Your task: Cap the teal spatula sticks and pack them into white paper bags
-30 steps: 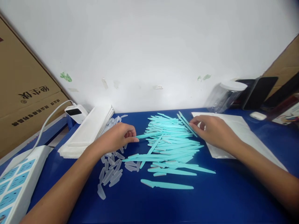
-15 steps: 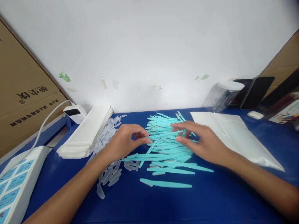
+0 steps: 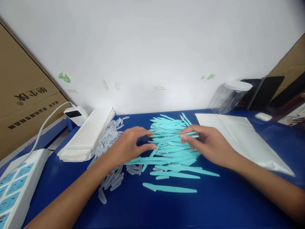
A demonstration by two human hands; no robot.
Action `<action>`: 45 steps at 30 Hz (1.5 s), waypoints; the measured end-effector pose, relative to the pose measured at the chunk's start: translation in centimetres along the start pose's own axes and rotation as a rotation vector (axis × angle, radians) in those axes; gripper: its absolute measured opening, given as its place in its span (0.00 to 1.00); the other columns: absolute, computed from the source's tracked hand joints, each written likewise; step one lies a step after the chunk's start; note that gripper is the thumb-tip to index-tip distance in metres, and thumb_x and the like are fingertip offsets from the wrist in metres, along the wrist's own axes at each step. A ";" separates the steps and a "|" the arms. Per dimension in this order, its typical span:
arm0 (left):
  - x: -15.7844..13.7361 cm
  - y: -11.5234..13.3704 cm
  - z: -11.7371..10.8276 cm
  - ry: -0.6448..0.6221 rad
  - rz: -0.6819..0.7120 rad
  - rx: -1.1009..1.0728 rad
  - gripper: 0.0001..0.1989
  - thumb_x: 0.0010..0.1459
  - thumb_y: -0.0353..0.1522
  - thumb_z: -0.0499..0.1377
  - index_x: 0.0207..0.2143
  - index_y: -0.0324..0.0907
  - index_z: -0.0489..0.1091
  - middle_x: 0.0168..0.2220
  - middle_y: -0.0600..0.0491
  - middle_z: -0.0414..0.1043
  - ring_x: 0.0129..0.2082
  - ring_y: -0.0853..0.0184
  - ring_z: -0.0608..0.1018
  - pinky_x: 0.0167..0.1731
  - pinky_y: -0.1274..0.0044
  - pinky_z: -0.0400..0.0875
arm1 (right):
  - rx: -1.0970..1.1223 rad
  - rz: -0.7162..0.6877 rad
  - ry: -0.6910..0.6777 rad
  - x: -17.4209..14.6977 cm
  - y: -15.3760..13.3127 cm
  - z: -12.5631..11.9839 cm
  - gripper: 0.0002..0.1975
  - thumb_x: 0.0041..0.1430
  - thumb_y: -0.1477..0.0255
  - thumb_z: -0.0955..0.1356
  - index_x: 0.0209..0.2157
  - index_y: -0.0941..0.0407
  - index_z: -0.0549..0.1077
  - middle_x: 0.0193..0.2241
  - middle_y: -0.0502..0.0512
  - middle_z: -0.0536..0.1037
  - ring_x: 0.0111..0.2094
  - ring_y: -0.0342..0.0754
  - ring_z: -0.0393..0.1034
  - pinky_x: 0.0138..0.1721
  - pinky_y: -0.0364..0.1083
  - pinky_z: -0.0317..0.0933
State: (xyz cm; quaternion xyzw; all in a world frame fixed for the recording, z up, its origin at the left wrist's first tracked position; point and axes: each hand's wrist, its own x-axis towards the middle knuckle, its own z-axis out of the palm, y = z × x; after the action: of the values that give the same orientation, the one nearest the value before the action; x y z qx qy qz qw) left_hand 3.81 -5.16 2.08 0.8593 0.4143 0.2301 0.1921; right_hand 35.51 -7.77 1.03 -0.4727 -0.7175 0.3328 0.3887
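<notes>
Pile of teal sticks (image 3: 173,149) lies mid-table on the blue tabletop (image 3: 214,203); this pile is the reference for all positions below.

Left hand (image 3: 130,144): at the pile's left edge, fingers spread and curled loosely, thumb tip touching stick ends. Whether it pinches a stick, I cannot tell.

Right hand (image 3: 206,143): at the pile's right edge, fingertips pinching 1 stick near the top of the pile.

Long axis of most sticks runs left to right, so the ends point at both hands. Both hands sit about equally close, 1 at each end.

1 loose stick (image 3: 170,188) lies apart, nearer the person than the pile.

Left of the pile: clear caps (image 3: 111,178), then stacked white sleeves (image 3: 88,136). Right of the pile: flat plastic bag (image 3: 240,136).
</notes>
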 end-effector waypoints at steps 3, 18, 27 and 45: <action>0.2 -2.1 -2.9 -0.027 -0.120 0.238 0.24 0.69 0.54 0.63 0.51 0.46 0.83 0.44 0.47 0.86 0.43 0.54 0.83 0.44 0.68 0.73 | 0.040 0.021 0.062 0.4 0.0 -0.5 0.21 0.64 0.48 0.75 0.40 0.53 0.84 0.32 0.56 0.86 0.21 0.46 0.73 0.21 0.45 0.67; -0.8 -4.0 -5.4 -0.363 -0.399 0.162 0.19 0.55 0.51 0.71 0.36 0.47 0.80 0.32 0.51 0.81 0.29 0.61 0.79 0.26 0.73 0.65 | 0.104 0.071 0.171 0.8 -0.6 -1.1 0.27 0.57 0.43 0.78 0.40 0.54 0.83 0.15 0.49 0.73 0.24 0.54 0.80 0.22 0.45 0.67; -0.6 -3.6 -3.7 -0.347 -0.370 0.072 0.17 0.62 0.48 0.65 0.41 0.45 0.75 0.33 0.52 0.80 0.30 0.60 0.79 0.27 0.74 0.65 | 0.111 0.109 0.185 1.2 -0.2 -1.4 0.28 0.55 0.42 0.79 0.38 0.55 0.83 0.14 0.50 0.72 0.23 0.53 0.78 0.19 0.44 0.62; 1.1 -1.7 0.0 0.244 -0.346 -0.787 0.22 0.52 0.46 0.79 0.39 0.39 0.84 0.32 0.48 0.85 0.32 0.61 0.84 0.36 0.68 0.83 | 0.201 0.194 0.120 1.2 -0.6 -1.7 0.30 0.52 0.41 0.80 0.37 0.54 0.82 0.13 0.49 0.71 0.24 0.52 0.77 0.21 0.44 0.61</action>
State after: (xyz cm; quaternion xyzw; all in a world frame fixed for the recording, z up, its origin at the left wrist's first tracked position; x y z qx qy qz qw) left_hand 3.34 -3.31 1.40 0.6055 0.4524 0.4344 0.4899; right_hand 36.47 -6.66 2.61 -0.5175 -0.6071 0.4100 0.4421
